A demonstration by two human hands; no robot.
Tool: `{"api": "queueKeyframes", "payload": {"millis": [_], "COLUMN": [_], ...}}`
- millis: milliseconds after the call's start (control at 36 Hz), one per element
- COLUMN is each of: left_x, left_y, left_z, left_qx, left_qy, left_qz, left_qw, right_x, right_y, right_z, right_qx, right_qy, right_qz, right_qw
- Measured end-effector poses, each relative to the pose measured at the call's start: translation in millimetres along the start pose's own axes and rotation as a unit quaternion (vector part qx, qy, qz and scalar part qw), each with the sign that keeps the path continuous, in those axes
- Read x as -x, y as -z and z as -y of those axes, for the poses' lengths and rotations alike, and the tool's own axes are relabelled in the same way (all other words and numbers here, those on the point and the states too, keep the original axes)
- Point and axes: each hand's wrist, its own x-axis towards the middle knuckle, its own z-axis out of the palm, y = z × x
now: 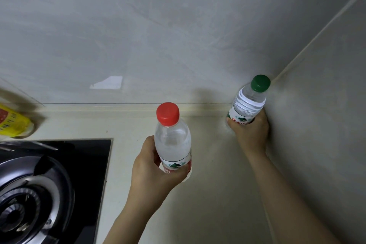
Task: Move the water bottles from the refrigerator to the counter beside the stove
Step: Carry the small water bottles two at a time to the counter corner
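My left hand [152, 172] grips a clear water bottle with a red cap [172, 140] around its label, upright over the beige counter [213, 194] just right of the stove. My right hand [250, 132] holds a second clear water bottle with a green cap [248, 101] by its lower half, deep in the corner where the back wall meets the right wall. The bottoms of both bottles are hidden by my hands, so I cannot tell whether they touch the counter.
A black glass gas stove [87, 164] with a round burner [25, 200] fills the lower left. A yellow and red container [11, 123] stands blurred at the far left by the wall. Grey tiled walls [178, 35] close the back and right sides.
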Motion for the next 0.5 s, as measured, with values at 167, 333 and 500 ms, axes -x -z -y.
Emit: {"api": "queueKeyframes", "payload": {"millis": [167, 333, 500], "left_x": [-2.2, -6.9, -19.4], "left_y": [-2.6, -4.5, -10.8], "left_z": [0.0, 0.2, -3.1], "left_qx": [-0.010, -0.014, -0.017], "left_qy": [-0.004, -0.005, -0.005], "left_qz": [0.000, 0.000, -0.004], "left_qw": [1.000, 1.000, 1.000], "right_x": [5.5, 6.6, 6.9], "right_y": [-5.1, -4.4, -2.8], "right_z": [-5.9, -5.4, 0.8], "right_qx": [0.005, 0.006, -0.005], "right_qy": [-0.009, -0.035, -0.046], "right_qz": [-0.008, -0.018, -0.029], "right_qw": [1.000, 0.999, 0.999]}}
